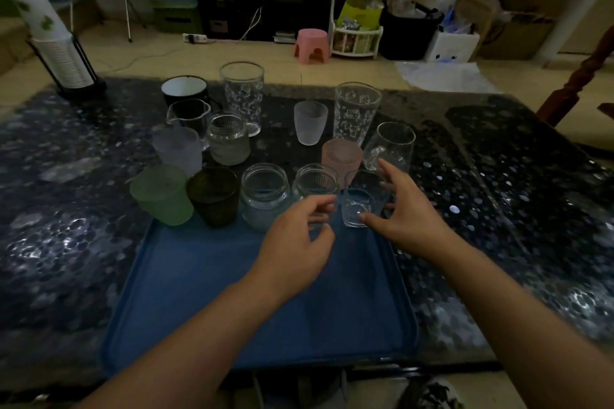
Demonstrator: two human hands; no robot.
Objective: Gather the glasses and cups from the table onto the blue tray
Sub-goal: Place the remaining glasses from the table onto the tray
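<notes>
Both hands are up at the far edge of the blue tray (186,292), which lies on the dark speckled table (498,176). The left hand (292,242) curls its fingers round a clear jar (314,191) at the tray's far rim, though whether it truly grips is hard to tell. The right hand (403,209) is spread wide, thumb and fingers loosely about a small clear glass (360,204), not clamped. Along the same rim sit a green cup (159,196), a dark cup (214,197) and another jar (264,196). Beyond them stand 2 tall printed glasses (355,113) and a pink cup (340,156).
</notes>
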